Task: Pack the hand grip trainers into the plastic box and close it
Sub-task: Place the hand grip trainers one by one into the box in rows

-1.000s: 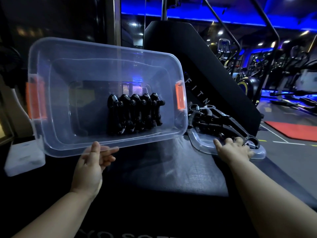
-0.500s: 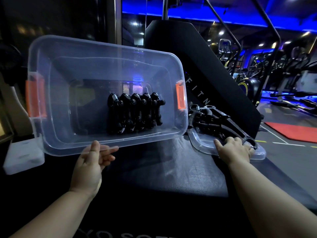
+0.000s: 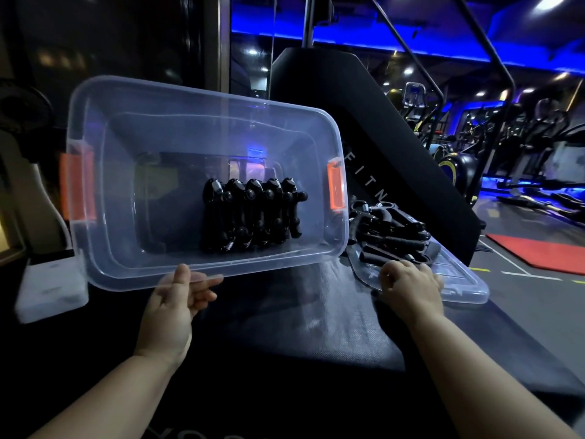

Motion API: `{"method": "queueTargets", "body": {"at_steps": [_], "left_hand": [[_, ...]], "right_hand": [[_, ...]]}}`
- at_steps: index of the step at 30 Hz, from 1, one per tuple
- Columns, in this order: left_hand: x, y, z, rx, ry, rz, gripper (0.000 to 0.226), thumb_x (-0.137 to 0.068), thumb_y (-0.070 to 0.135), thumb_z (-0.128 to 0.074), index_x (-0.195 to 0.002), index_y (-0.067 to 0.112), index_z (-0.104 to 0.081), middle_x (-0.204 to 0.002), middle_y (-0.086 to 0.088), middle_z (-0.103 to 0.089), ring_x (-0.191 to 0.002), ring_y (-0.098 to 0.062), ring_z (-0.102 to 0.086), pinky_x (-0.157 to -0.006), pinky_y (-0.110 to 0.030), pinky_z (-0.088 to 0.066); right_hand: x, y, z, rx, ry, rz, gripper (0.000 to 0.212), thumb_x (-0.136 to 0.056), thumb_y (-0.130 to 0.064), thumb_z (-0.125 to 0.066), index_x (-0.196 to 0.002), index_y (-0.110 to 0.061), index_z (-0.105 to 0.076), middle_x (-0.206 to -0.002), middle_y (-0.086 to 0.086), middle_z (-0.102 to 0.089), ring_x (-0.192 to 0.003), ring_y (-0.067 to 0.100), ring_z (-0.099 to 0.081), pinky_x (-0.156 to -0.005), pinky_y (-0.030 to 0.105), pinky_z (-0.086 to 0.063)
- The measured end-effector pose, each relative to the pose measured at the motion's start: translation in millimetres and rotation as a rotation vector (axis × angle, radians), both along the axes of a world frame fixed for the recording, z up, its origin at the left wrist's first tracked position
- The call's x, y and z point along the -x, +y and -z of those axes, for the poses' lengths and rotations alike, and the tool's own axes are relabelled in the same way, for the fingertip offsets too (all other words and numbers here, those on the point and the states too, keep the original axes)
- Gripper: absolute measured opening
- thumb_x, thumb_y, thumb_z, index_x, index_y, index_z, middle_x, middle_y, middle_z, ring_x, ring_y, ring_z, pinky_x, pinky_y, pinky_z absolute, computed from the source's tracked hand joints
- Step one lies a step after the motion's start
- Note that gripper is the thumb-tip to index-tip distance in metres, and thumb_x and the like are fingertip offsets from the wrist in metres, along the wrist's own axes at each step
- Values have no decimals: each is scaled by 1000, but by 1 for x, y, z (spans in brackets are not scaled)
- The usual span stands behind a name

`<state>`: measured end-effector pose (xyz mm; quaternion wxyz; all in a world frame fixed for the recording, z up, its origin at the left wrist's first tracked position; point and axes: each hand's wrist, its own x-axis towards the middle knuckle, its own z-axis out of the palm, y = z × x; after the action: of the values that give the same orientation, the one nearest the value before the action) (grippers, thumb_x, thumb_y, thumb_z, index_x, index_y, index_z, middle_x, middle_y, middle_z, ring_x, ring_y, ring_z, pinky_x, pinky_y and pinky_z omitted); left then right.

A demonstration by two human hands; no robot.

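Since earlier, right hand (image 3: 411, 288) drawn back slightly toward lid's (image 3: 459, 280) near edge; box (image 3: 104, 198) barely shifted; left hand (image 3: 175, 304) pinches its rim, tilting it. Five trainers (image 3: 253, 217) rowed just above that grip. Right fingers curled, on what unclear. Packing midway: next, lift loose trainers (image 3: 389, 239) just beyond right hand.

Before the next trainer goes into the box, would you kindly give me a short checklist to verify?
1. Left hand grips the plastic box by its rim: ok.
2. Free space beside the packed row: ok.
3. Box sitting level: not ok, tilted towards the camera.
4. Right hand has a trainer from the loose pile: cannot tell.
5. Lid free for closing: not ok, the pile lies on it.
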<state>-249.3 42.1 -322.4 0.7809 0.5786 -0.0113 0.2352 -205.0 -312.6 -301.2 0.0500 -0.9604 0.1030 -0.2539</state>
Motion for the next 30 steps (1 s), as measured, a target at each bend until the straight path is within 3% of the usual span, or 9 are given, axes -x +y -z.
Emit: {"method": "queueTargets", "body": {"at_steps": [4,7,11,16,19,24,30], "left_hand": [[1,0,-1,7,-1,5,34,-99,35,-38,-78,15,-56,-80,-2,-76,-58,-7,-64,-68,-31,-45],[1,-1,-2,10,2,2,34,-99,34,-38,-78,14,-56,-79,-3,-76,-58,-8,-63,-67,-30,-45],[3,-1,-3,8,3,1,35,-100,33,-37,-77,15,-56,-79,-3,-76,-57,-8,-63,-67,-30,-44],[6,-2,-5,2,3,-2,34,-100,32,-37,-77,14,-56,-78,-2,-76,-57,-8,-62,-66,-29,-44],[7,-2,-6,2,5,-2,35,-100,31,-36,-79,12,-55,-77,-2,-76,-57,-7,-62,-65,-29,-44],[7,-2,-6,7,7,0,35,-99,31,-36,-79,11,-55,-76,-3,-76,-56,-7,-61,-64,-28,-43],[7,-3,-8,8,10,1,34,-100,30,-36,-79,10,-54,-76,-3,-76,-55,-7,-61,-64,-29,-44]], "right_hand": [[1,-2,0,-30,-115,-43,13,-89,-24,-55,-91,-31,-66,-100,-6,-67,-91,25,-55,-76,33,-23],[-2,-4,0,-107,-213,3,15,-89,-33,-59,-101,-26,-65,-107,4,-60,-91,31,-59,-81,37,-31],[-7,-11,-2,-250,-72,239,53,-90,-60,-38,-122,-21,-53,-127,15,-47,-121,34,-40,-99,51,-29],[-11,-18,3,-349,146,394,82,-81,-79,-21,-130,-18,-44,-135,23,-46,-131,36,-29,-101,54,-23],[-14,-18,7,-287,208,389,85,-73,-84,-29,-126,-21,-47,-133,19,-49,-133,33,-27,-102,54,-23],[-16,-20,7,-315,153,378,76,-69,-84,-41,-117,-26,-51,-120,19,-53,-123,34,-35,-97,50,-28],[-11,-15,4,-289,67,295,80,-68,-83,-45,-113,-18,-52,-120,20,-46,-117,38,-42,-102,51,-27]]}}
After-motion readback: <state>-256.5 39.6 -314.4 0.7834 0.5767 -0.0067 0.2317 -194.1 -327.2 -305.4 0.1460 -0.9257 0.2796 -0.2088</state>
